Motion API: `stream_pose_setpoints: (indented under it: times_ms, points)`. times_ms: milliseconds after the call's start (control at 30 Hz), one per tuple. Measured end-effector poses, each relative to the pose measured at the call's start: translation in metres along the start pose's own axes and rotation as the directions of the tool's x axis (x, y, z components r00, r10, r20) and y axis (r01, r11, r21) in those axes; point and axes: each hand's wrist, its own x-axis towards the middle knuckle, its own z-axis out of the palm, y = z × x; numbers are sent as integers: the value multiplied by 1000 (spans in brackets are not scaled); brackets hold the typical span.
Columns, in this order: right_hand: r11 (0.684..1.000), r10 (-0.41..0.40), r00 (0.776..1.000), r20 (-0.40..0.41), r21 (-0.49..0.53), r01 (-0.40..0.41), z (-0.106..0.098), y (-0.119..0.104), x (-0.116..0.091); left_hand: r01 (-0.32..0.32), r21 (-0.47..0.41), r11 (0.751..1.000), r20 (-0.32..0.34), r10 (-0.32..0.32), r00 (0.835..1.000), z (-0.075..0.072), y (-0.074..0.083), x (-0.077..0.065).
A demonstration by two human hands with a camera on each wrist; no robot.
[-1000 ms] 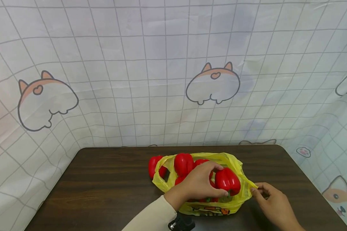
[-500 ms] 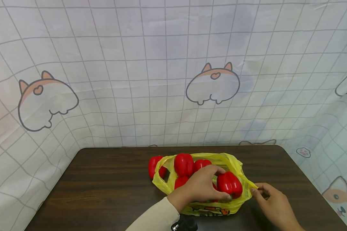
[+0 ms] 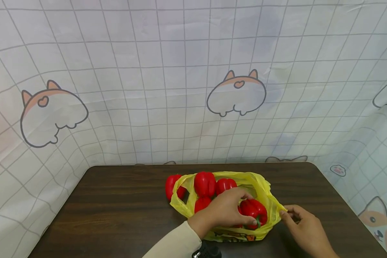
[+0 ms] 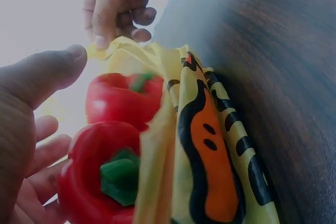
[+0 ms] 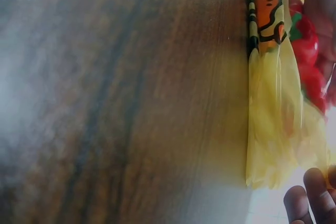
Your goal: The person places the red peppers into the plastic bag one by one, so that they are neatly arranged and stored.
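A yellow plastic bag [image 3: 261, 234] lies mouth up on the table, holding several red bell peppers. My left hand [image 3: 227, 209] reaches over its mouth, thumb and fingers spread beside a bell pepper [image 3: 254, 211] at the bag's right side. In the left wrist view, the left thumb [image 4: 52, 72] stands apart from the bell peppers, and the fingers lie loosely by the nearer one [image 4: 84, 166]. My right hand [image 3: 304, 227] pinches the bag's right edge between thumb and fingers and keeps it pulled out. The bag's bottom is hidden.
One more red bell pepper [image 3: 171, 184] is at the bag's left end, partly behind its handle loop. The dark wooden table [image 3: 116, 215] runs back to a white grid-patterned cloth [image 3: 167, 89], which also hangs at both sides.
The bell pepper in my left hand has gone down into the bag's right side, and the left fingers have loosened from it. My right hand has stayed on the bag's edge.
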Motion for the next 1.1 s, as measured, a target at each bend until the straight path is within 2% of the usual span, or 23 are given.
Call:
stream_pose_setpoints:
  times_ms: [300, 533, 700, 867, 1100]
  points:
    - [1000, -5, 1000, 0, 8, 5, 0, -1, -3, -42, -28, 999, -2, 42, 999, -12, 2, -9]
    - [1000, 3, 1000, -8, 3, -3, 0, -3, -5, -61, -78, 995, -24, 60, 998, -30, -7, -23]
    - [1000, 14, 1000, 0, 3, -14, -1, -4, -5, -48, -114, 992, -62, 41, 997, -44, -14, -32]
    - [1000, 25, 1000, 9, -5, -25, -1, -5, -4, -27, -142, 989, -70, 17, 997, -59, -18, -41]
    - [999, 30, 999, 10, -9, -30, 0, -6, -3, 6, -143, 990, -92, -19, 996, -75, -28, -54]
